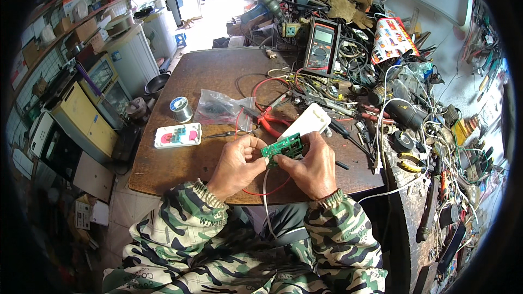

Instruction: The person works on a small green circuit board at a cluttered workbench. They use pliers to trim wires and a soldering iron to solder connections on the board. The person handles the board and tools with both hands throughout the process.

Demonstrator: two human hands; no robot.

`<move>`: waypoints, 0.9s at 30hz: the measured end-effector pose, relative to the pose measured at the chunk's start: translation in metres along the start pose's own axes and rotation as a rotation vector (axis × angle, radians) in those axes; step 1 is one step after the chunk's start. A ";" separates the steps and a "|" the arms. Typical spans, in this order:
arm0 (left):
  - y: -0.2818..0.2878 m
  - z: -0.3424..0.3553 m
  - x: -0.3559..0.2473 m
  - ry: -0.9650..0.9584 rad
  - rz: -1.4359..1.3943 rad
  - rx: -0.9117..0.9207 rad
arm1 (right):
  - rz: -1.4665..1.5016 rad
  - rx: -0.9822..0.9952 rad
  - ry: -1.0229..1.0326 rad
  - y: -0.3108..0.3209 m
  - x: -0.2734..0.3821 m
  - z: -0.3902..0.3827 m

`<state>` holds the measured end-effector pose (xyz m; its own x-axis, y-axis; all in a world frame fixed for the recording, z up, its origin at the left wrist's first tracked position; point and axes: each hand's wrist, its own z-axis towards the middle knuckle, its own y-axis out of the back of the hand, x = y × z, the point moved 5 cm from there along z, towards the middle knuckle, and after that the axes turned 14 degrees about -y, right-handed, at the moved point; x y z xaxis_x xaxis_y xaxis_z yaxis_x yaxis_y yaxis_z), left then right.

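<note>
At the far left, the dark round edge of the view cuts off the cluttered wooden shelves, and shadow blurs what stands below them. On the brown wooden table, a shallow white plastic shell bears pink and teal pieces too small to identify; just behind it stands a reel of silvery wire. Beyond the table, the doorway is washed out by glare. Next lies a crumpled clear plastic bag, its contents hard to make out. The left hand is partly closed, pinching the left end of a small green circuit board, which is raised above the table's near edge; some fingertips are hidden behind it. A thin white cable hangs below, its upper end lost behind the thumb and board. Red-handled pliers lie beyond. The right hand, also partly closed, grips the board's right end, thumb in front, most fingertips out of sight. Board and hand block the near end of an oblong white plastic casing. Farther right, a black-framed multimeter, its display unreadable, leans among tangled cables and tools, many overlapping beyond telling apart.
</note>
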<state>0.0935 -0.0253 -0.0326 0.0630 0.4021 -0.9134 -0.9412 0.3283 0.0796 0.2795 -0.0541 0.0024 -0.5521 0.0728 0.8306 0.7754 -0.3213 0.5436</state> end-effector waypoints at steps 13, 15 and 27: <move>0.001 0.001 0.007 0.038 -0.073 -0.039 | 0.062 -0.060 0.066 -0.003 -0.009 -0.004; 0.000 0.000 0.008 0.054 -0.104 -0.046 | 0.055 -0.051 0.049 -0.003 -0.009 -0.004; -0.001 0.001 0.004 0.055 -0.090 -0.022 | 0.080 -0.058 0.026 -0.003 -0.005 -0.004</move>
<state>0.0945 -0.0235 -0.0356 0.1300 0.3241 -0.9371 -0.9397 0.3418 -0.0122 0.2784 -0.0576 -0.0040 -0.4974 0.0208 0.8673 0.7986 -0.3795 0.4671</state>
